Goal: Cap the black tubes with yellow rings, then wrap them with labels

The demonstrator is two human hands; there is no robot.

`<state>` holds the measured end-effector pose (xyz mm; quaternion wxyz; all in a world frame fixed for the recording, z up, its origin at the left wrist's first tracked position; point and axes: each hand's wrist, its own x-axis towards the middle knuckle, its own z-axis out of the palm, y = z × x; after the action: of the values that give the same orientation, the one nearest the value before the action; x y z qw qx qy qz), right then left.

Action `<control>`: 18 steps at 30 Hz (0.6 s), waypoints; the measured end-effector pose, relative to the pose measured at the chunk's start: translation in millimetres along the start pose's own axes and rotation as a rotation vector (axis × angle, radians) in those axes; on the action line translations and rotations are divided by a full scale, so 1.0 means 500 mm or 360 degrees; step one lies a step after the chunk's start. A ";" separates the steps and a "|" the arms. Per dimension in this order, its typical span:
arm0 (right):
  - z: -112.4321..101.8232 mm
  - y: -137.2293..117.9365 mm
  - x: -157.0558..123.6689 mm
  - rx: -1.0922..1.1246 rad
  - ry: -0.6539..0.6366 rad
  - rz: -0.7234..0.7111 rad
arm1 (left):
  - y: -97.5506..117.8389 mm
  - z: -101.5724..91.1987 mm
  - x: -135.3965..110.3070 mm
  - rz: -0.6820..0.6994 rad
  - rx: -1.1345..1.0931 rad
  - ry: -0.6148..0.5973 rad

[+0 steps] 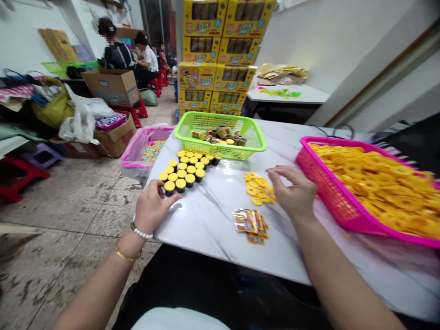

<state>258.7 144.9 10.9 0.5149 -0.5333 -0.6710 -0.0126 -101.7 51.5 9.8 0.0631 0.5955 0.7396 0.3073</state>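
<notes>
Small dark jars with yellow lids [182, 169] stand upright in a tight group on the left of the white table. My left hand [153, 206] is at their near corner, thumb and fingers spread apart beside the closest jar. My right hand [294, 189] hovers at the right edge of a small pile of yellow plastic rings [256, 189]. Its thumb and index tips come together in a pinch; whatever is between them cannot be made out. Nearer to me lies a loose stack of shiny printed packets [250, 221].
A green basket [220, 153] with dark jars sits behind the group. To the right, a pink basket [335, 201] is heaped with yellow rings. A lined pink tub [129, 158] of coloured beads stands off the table's left edge. Stacked yellow boxes [213, 75] and seated people are farther back.
</notes>
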 end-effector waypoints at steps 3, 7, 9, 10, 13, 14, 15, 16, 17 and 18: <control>-0.012 -0.020 -0.010 0.0024 -0.0474 -0.0288 | 0.006 0.019 0.016 0.0006 0.0200 0.0000; -0.026 -0.020 -0.013 -0.0137 -0.1027 -0.0358 | 0.007 0.015 0.007 0.0193 0.0232 0.0043; -0.035 -0.009 -0.010 -0.0256 -0.1120 -0.0242 | 0.014 0.009 -0.013 0.0287 0.0067 0.0061; -0.040 -0.002 -0.008 -0.0315 -0.1160 -0.0176 | 0.022 0.007 -0.025 0.0335 -0.0037 0.0045; -0.050 0.013 -0.004 -0.0422 -0.1269 -0.0078 | 0.064 0.015 -0.045 0.0504 -0.0288 -0.0118; -0.051 0.015 -0.003 -0.0418 -0.1295 -0.0090 | 0.083 0.022 -0.044 0.0565 -0.0342 -0.0182; -0.050 0.015 -0.003 -0.0400 -0.1314 -0.0116 | 0.102 0.033 -0.037 0.0615 -0.0377 -0.0249; -0.049 0.014 -0.004 -0.0383 -0.1324 -0.0144 | 0.122 0.046 -0.026 0.0663 -0.0394 -0.0309; -0.047 0.012 -0.004 -0.0377 -0.1326 -0.0167 | 0.141 0.060 -0.012 0.0706 -0.0402 -0.0358; -0.046 0.010 -0.004 -0.0381 -0.1328 -0.0185 | 0.158 0.075 0.004 0.0737 -0.0404 -0.0428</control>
<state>277.5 132.6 17.6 0.1327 -0.5101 -0.8443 0.0971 -18.3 75.9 22.1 0.1627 0.7712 0.5246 0.3218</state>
